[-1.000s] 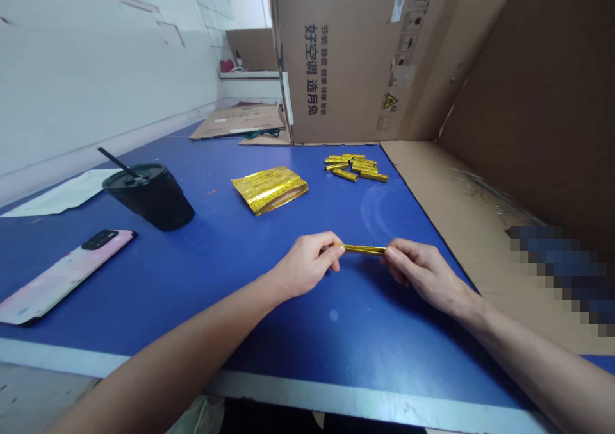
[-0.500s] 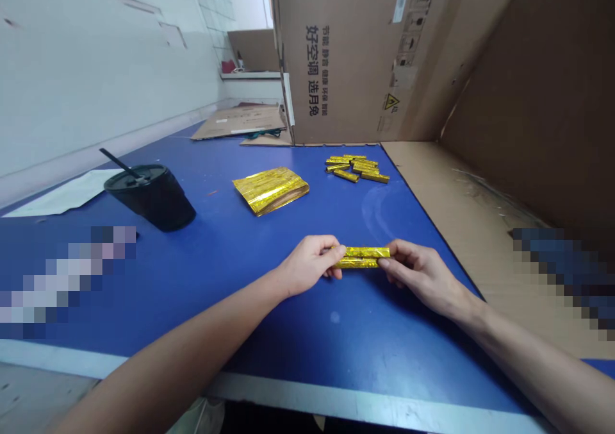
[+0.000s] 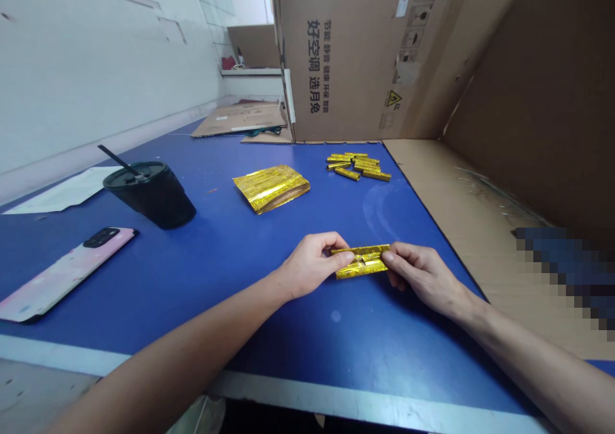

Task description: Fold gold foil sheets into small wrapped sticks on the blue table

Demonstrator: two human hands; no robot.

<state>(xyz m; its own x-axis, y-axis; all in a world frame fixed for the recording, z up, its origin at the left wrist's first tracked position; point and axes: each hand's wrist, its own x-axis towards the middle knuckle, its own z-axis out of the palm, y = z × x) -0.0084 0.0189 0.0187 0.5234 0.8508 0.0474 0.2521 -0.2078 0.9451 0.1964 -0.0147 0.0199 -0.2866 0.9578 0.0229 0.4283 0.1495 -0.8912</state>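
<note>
While both forearms reach in from the near edge of the blue bench (image 3: 240, 312), the left hand (image 3: 307, 266) and the right hand (image 3: 423, 275) face each other over its middle, with a folded strip of gold foil (image 3: 361, 261) held level between them; the strip's long side runs across the view, and a small dark nick shows near its centre; the left fingers (image 3: 342, 258) are pressed together on its left end, pinching it, while the right fingers (image 3: 393, 258) pinch its right end in the same way; whether the strip touches the bench cannot be told from this view. Straight ahead lies a small heap of gold foil sticks (image 3: 358, 165), and to its left a flat stack of gold foil sheets (image 3: 270, 188); both rest on the bench, well apart from the hands. Further left stand a black plastic cup (image 3: 150, 197) with a black straw (image 3: 115, 159) and a sheet of white paper (image 3: 62, 191), with a phone in a pink case (image 3: 62, 275) nearer the edge; a tall cardboard box panel (image 3: 346, 56) rises behind the heap, and a flattened cardboard sheet (image 3: 461, 229) lies along the bench's right side.
</note>
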